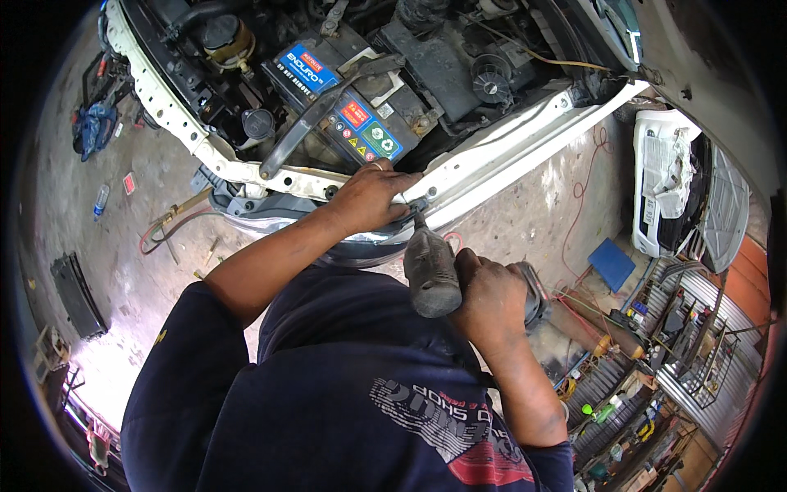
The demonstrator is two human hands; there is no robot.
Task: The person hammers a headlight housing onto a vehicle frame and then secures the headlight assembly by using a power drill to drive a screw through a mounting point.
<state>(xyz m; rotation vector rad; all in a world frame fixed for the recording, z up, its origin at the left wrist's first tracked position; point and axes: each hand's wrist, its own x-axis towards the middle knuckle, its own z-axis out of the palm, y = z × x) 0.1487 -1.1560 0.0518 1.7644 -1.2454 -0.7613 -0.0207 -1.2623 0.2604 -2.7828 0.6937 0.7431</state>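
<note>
My right hand [492, 299] is wrapped round the handle of a dark cordless impact driver [432, 275]. The driver's nose points away from me and meets a dark fastener spot [420, 202] at the front edge of the car's white front crossmember [484, 168]. My left hand [367, 197] rests on that crossmember beside the driver's tip, fingers stretched out and thumb apart from them. Just below this hand sits a headlight [328, 244], partly hidden by my forearm. Beyond my left fingertips stands a car battery [340, 102] under a black hold-down bar [307, 131].
The raised hood [705, 90] hangs at upper right. Another car's white front end [660, 180] stands to the right. Gas cylinders [574, 324] and cluttered tool racks [631, 410] fill the lower right. A red hose [580, 193], a bottle [101, 202] and a black panel [79, 295] lie on the floor.
</note>
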